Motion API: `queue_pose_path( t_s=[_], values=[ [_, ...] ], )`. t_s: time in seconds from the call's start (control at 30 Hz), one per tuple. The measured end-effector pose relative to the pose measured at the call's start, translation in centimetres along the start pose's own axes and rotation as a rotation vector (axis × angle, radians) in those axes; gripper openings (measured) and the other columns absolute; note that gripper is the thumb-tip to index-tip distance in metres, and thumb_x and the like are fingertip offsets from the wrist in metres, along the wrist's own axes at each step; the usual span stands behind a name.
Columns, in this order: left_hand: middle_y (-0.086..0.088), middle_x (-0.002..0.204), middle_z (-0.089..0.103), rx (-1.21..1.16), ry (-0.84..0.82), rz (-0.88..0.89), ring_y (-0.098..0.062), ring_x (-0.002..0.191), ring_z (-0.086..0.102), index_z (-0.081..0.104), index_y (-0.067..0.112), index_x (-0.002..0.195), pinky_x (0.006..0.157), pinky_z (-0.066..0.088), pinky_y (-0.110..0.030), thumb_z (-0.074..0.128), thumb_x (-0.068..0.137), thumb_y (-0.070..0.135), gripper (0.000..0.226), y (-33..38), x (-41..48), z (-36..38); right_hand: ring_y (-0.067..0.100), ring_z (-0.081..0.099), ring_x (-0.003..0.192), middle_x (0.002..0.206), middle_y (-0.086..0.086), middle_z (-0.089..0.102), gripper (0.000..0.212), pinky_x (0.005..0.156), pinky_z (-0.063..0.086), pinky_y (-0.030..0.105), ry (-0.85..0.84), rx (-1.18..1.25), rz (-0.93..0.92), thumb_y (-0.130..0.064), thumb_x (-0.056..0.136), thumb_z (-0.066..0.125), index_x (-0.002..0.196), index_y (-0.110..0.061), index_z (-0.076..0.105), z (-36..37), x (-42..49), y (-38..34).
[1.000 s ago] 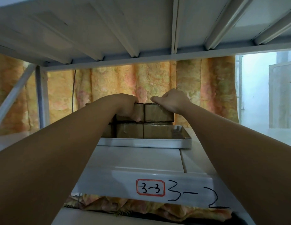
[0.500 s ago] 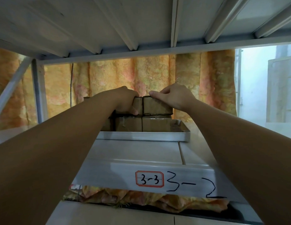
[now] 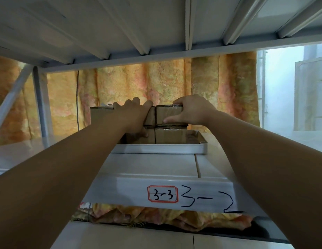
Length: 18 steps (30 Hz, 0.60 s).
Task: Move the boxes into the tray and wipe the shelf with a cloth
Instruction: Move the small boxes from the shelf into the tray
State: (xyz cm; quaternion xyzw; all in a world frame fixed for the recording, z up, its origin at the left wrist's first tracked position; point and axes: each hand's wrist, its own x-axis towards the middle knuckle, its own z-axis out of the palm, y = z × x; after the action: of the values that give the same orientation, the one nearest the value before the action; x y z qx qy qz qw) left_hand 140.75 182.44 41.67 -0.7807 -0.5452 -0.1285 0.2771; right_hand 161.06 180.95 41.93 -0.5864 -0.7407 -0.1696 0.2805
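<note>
Cardboard, stiff and likely light, the top box [image 3: 168, 113] in the tray [image 3: 156, 149] is pinched top-and-front by the right hand [image 3: 194, 110], while the left hand [image 3: 137, 115] clasps the neighbouring box [image 3: 150, 117].

A storeroom, by the look: a white metal rack [image 3: 189, 24], its shelf [image 3: 147, 166] edge numbered on a sticker [image 3: 163, 193] and by marker, taped cardboard boxes [image 3: 170, 135] stacked in a tray [image 3: 156, 150].
</note>
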Motion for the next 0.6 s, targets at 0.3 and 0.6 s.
queue_pose_path(
  t_s=[0.3,0.6],
  values=[
    [-0.002,0.139,0.045,-0.165,0.352,0.141,-0.024,0.132,0.035,0.024,0.028,0.143,0.111,0.002,-0.061,0.060,0.065,0.071,0.097,1.9,-0.5,1.8,0.018,0.063,0.099,0.106,0.003,0.071,0.092,0.088,0.053,0.034,0.092,0.121,-0.027,-0.082,0.053,0.059,0.118,-0.019,0.066,-0.1,-0.2,0.1],
    [0.001,0.135,0.048,-0.229,0.364,0.149,-0.024,0.127,0.038,0.040,0.024,0.130,0.110,0.016,-0.055,0.054,0.068,0.071,0.080,2.0,-0.9,2.0,0.019,0.060,0.098,0.107,0.000,0.067,0.083,0.087,0.052,0.040,0.017,0.057,-0.040,-0.082,0.055,0.058,0.115,-0.025,0.062,-0.1,-0.1,-0.1]
  ],
)
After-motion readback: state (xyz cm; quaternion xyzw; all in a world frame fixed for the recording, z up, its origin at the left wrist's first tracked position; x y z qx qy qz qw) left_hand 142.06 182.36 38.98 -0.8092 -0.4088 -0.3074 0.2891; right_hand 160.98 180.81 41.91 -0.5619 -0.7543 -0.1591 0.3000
